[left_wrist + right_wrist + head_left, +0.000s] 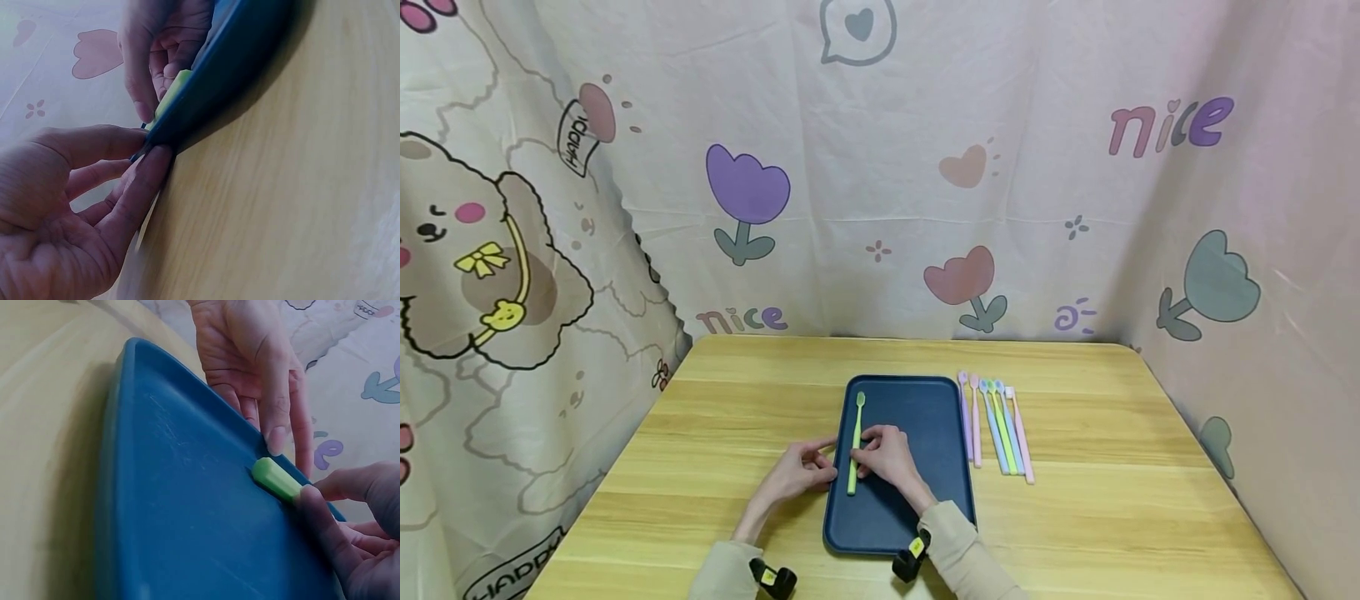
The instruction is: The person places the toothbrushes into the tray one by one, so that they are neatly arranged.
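A dark blue tray [917, 475] lies on the wooden table, its long sides running away from me. Inside it, along the left side, is a yellow-green toothbrush [859, 417] with its head toward the far end. My right hand [889, 454] pinches the toothbrush handle between thumb and fingers; the handle's butt end [275, 477] shows in the right wrist view. At the tray's left rim, my left hand [801, 471] pinches the edge, thumb on one side and fingers on the other, as the left wrist view shows. The two hands are close together.
Several toothbrushes [998, 429] in purple, pink, blue and green lie in a row just right of the tray, heads away from me. A printed curtain [880, 192] hangs behind the table [1097, 467] and along both sides.
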The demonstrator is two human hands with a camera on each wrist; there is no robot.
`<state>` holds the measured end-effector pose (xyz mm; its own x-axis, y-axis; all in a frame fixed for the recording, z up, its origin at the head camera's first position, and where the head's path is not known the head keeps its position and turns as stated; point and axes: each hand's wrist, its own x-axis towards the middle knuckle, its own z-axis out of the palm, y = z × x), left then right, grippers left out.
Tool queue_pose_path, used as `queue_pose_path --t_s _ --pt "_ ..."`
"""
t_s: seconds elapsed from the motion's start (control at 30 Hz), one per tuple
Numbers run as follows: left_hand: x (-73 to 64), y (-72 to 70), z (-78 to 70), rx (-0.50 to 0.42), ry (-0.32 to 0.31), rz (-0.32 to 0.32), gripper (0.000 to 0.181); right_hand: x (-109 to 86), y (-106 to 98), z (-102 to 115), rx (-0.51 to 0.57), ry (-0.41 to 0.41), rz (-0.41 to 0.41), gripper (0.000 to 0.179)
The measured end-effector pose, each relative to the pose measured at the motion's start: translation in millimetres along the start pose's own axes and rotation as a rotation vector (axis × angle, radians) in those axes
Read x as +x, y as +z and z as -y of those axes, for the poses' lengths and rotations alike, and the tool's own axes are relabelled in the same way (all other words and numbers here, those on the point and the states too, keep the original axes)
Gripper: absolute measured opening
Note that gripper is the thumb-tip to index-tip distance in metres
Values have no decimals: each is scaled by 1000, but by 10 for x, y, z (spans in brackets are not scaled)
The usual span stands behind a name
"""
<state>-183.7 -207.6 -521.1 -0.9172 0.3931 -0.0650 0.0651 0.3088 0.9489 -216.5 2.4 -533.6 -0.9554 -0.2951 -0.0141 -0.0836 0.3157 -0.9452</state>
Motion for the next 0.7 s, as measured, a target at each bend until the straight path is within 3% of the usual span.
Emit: queue_pose_path --t_s 0.2,0.4,0.57,0.7 --pt "8 1 -1 -2 -3 -9 63 -17 -108 -2 38 -8 37 40" --pt "21 3 20 -21 -8 -16 64 -112 -478 16 111 -61 44 45" --pt "17 16 19 -5 -11 -33 64 -228 -906 -110 159 -140 -35 42" --pt "14 40 20 -13 -16 -49 64 -342 -1271 -305 205 -166 -194 38"
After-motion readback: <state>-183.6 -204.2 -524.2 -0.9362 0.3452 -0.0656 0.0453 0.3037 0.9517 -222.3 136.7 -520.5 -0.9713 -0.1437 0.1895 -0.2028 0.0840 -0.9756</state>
